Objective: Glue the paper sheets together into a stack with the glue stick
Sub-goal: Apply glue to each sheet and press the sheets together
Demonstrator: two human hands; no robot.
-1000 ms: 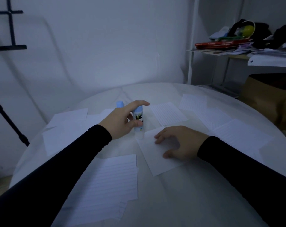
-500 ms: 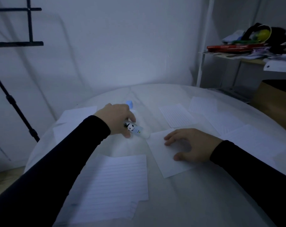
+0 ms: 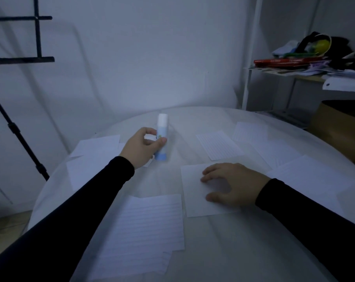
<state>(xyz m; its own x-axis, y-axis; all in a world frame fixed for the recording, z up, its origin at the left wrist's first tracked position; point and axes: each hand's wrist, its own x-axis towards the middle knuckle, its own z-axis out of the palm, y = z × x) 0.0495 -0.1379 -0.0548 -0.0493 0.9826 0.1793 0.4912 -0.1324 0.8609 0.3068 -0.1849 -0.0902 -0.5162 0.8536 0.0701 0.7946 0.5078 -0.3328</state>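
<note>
- A person's left hand (image 3: pixel 141 147) grips a glue stick (image 3: pixel 161 137) over a round white table (image 3: pixel 223 251), thumb and fingers curled round the lower half of the tube.
- The glue stick stands close to upright, its white end at the top and its blue base at the bottom, just beside the far edge of the scattered paper on the left; the blur does not show whether the base touches the table.
- The left arm, in a black sleeve (image 3: pixel 70 216), reaches forward from the lower left corner of the view, wrist bent slightly so the palm faces right.
- The right hand (image 3: pixel 231 184) lies palm down on a blank sheet (image 3: pixel 194 192) near the centre of the table, fingers spread and only lightly bent, holding nothing and pressing the paper flat.
- The right arm, also sleeved in black, comes in from the lower right corner, with the hand pointing left across the sheet.
- A stack of lined sheets (image 3: pixel 148 233) lies at the near edge between the two arms, its corners uneven.
- More sheets lie loose around the table: a lined one (image 3: pixel 217 145) beyond the right hand, several overlapping to the right (image 3: pixel 290 159), and plain ones on the left (image 3: pixel 95 151).
- A cluttered shelf (image 3: pixel 306 64) stands behind the table on the right, and a black stand (image 3: pixel 20 137) leans at left.
</note>
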